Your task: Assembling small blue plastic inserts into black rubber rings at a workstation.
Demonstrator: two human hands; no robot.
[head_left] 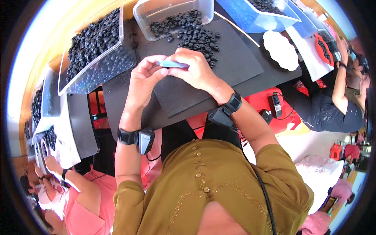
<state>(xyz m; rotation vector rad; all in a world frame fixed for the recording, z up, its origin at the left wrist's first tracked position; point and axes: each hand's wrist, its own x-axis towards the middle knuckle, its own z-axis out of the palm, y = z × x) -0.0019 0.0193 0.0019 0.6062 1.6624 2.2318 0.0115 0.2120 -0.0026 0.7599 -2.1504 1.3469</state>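
Note:
Above the dark mat, my two hands meet. My right hand (197,70) is closed around a slim light-blue tool (174,64), which lies crosswise with its left end at the fingertips of my left hand (145,78). That left hand is closed in a pinch; what sits between its fingers, if anything, is hidden. Just beyond my right hand, a pile of small black round pieces (198,37) with holes spreads on the black mat (231,55). The pile reaches back to a clear tub (141,17) tipped toward me, with more of these pieces inside.
At the left stands a large clear bin (92,74) of black pieces. A white scalloped dish (280,51), a thin pale rod (237,28) and a blue bin (250,21) lie to the right. People work at both sides, one by a red tray (316,43).

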